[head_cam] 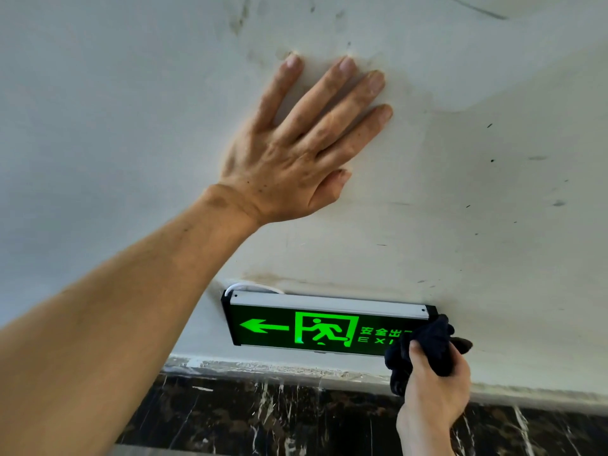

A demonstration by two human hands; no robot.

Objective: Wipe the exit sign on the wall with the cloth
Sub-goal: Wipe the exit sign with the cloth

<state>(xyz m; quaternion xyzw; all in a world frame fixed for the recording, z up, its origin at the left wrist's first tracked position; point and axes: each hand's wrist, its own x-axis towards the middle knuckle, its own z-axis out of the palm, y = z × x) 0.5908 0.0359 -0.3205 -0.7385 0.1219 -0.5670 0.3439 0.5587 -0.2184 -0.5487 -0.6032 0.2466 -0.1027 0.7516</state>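
Observation:
The exit sign point(306, 327) is a black box low on the white wall, lit green with a left arrow, a running figure and lettering. A silver strip runs along its top. My right hand point(434, 383) grips a bunched dark cloth point(424, 347) and presses it against the sign's right end, covering the last letters. My left hand point(296, 149) lies flat on the wall well above the sign, fingers spread, holding nothing.
The white wall point(493, 192) carries smudges and small dark marks. A white cable point(250, 286) loops out behind the sign's top left corner. Below the sign runs a rough plaster edge, then a dark marble skirting point(263, 416).

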